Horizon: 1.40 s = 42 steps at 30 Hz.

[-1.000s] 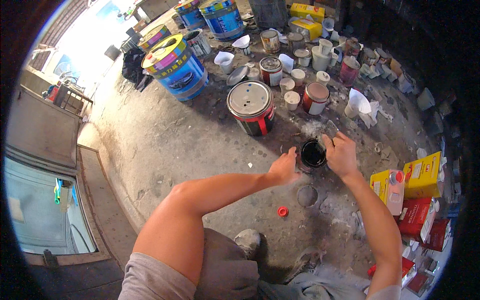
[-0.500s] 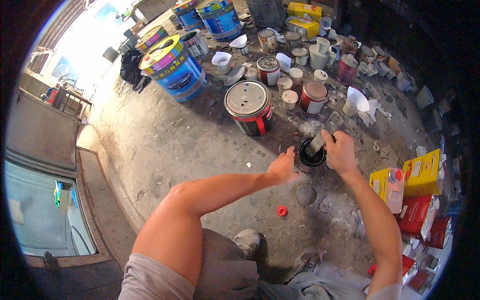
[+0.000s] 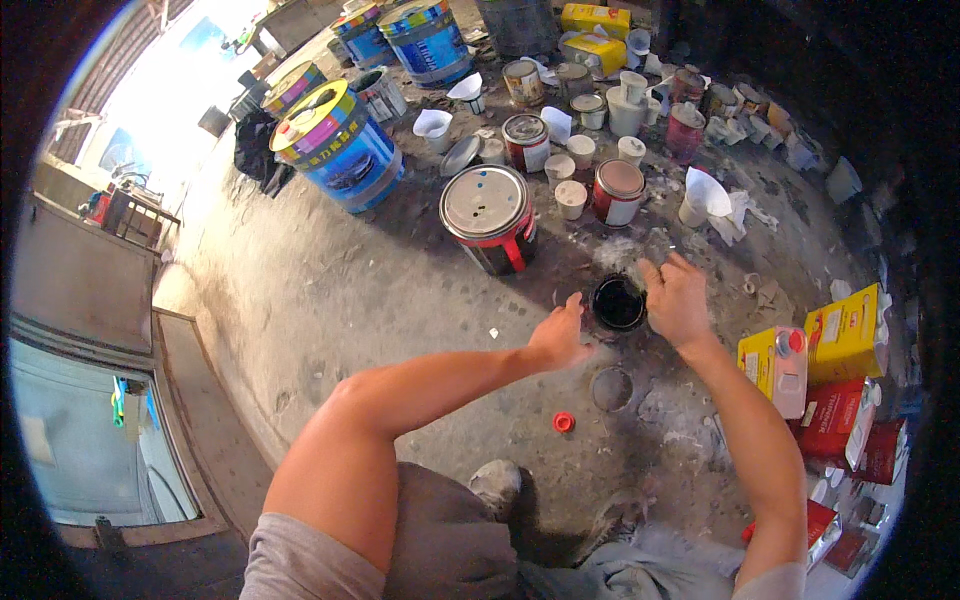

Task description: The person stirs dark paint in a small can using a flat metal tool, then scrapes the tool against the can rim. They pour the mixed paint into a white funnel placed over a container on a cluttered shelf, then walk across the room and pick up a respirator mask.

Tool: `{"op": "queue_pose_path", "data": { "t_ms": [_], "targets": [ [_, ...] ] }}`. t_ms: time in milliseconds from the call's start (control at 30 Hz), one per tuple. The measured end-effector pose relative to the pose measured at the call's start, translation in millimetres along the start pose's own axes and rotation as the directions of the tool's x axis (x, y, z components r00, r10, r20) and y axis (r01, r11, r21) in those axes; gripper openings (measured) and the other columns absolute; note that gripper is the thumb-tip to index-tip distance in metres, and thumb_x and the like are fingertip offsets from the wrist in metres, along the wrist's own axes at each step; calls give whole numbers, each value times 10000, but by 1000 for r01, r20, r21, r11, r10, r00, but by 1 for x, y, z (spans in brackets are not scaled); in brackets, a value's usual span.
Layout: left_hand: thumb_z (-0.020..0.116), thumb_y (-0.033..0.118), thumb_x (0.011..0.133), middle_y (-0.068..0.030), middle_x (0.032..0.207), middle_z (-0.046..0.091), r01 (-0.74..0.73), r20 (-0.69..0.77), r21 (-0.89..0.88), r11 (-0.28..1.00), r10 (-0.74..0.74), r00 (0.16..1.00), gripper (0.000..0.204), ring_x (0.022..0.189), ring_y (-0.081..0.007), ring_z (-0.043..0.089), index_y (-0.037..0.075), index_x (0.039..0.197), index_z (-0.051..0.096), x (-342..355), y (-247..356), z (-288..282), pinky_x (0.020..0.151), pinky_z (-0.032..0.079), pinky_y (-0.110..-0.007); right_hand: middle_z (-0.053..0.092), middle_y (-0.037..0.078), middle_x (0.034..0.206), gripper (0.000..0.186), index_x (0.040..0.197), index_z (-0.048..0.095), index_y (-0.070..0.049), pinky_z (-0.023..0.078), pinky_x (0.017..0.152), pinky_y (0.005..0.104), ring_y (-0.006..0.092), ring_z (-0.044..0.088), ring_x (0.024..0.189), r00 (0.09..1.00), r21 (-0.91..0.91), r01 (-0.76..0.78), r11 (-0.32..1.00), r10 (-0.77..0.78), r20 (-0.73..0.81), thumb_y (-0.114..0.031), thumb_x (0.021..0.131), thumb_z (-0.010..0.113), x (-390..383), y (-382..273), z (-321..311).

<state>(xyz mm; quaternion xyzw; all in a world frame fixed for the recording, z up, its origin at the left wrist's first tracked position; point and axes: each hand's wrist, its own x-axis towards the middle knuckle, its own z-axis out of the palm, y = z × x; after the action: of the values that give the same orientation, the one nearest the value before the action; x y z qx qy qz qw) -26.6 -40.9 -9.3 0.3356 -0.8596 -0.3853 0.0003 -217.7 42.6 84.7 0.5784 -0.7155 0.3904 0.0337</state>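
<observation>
A small round can with black liquid inside stands on the concrete floor in front of me. My left hand curls against its left side, fingers and thumb bent around the wall. Just off the right rim is my right hand, closed in a pinch on a flat grey stick. That stick is now blurred and mostly hidden by the fingers. Beyond the can sits a large lidded paint tin with a red and black side. A red cap lies on the floor nearer to me.
Yellow tins and red tins crowd the right side, beside a pinkish jug. Farther off are a red-brown can, paper-lined cups and large blue pails. A glazed panel is at left.
My right hand has drawn the flat stick up out of the black liquid, leaving the can's mouth uncovered. The left hand stays by the can. The view has shifted slightly.
</observation>
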Motion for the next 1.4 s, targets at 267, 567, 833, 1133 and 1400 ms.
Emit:
{"op": "queue_pose_path", "data": {
  "t_ms": [267, 567, 833, 1133, 1400],
  "targets": [
    [808, 285, 733, -254, 1378, 533, 12, 5, 21, 1000, -12, 1000, 1023, 1273, -417, 499, -56, 1470, 187, 1, -2, 3, 1052, 429, -449, 530, 242, 681, 408, 651, 526, 61, 424, 598, 489, 448, 522, 628, 997, 102, -75, 992, 76, -4, -215, 920, 659, 1, 1, 4],
    [806, 291, 742, -264, 1389, 519, 20, 25, 16, 1000, -20, 999, 1035, 1275, -434, 494, -58, 1478, 168, -1, -1, 1, 1064, 415, -449, 568, 246, 759, 365, 690, 547, 56, 423, 595, 508, 451, 562, 677, 986, 95, -166, 982, 164, 29, -214, 909, 656, -1, 3, 3],
    [806, 294, 746, -268, 1415, 498, 3, 23, 5, 1000, -3, 1000, 1046, 1298, -427, 480, -64, 1485, 157, -1, -3, 1, 1087, 394, -443, 574, 232, 770, 361, 664, 542, 56, 419, 581, 497, 446, 560, 668, 986, 113, -165, 980, 161, 44, -180, 917, 646, -1, 3, 3],
    [818, 281, 734, -270, 1412, 500, 3, 12, -8, 1000, -3, 1000, 1036, 1296, -429, 483, -63, 1473, 180, -2, -3, 1, 1087, 394, -447, 543, 230, 706, 401, 637, 521, 60, 441, 619, 480, 429, 522, 628, 999, 145, -39, 989, 38, 9, -185, 923, 659, 0, -6, -1],
    [810, 279, 735, -285, 1390, 513, -32, 2, 15, 999, 32, 999, 1019, 1264, -450, 502, -57, 1466, 185, -1, -7, 4, 1057, 421, -461, 609, 214, 790, 333, 679, 581, 47, 469, 615, 476, 423, 598, 702, 974, -39, -171, 985, 175, 143, -170, 925, 637, 1, -5, -4]
  ]
}}
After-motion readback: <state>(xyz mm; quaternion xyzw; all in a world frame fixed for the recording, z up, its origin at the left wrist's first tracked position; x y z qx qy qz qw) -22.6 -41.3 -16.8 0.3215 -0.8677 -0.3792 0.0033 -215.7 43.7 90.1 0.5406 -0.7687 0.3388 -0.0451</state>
